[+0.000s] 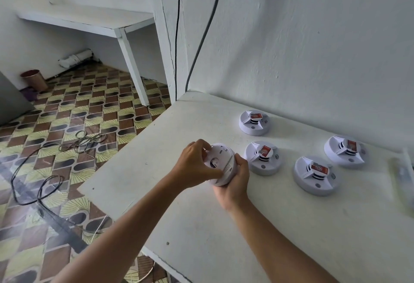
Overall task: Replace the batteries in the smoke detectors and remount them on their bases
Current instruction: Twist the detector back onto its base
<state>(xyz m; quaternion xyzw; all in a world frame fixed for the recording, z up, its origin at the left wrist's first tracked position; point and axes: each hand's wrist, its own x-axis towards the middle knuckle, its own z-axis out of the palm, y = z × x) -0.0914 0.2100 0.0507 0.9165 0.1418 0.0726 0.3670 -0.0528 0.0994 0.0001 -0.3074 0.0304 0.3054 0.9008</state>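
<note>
I hold a round white smoke detector (220,161) above the white table (201,215), tilted so that its back faces me. My left hand (197,166) grips its left rim and back with thumb and fingers. My right hand (235,184) cups it from below and the right. Several other white smoke detectors lie on the table to the right, each with a red label on top: one at the back (254,122), one close to my right hand (263,158), one in front (315,175), one at the far right (346,151).
A blurred clear packet (402,175) lies at the table's right edge. The white wall (313,47) rises just behind the table, with two cables (201,43) hanging down it. Left of the table the patterned floor (78,114) carries loose black cables (40,188).
</note>
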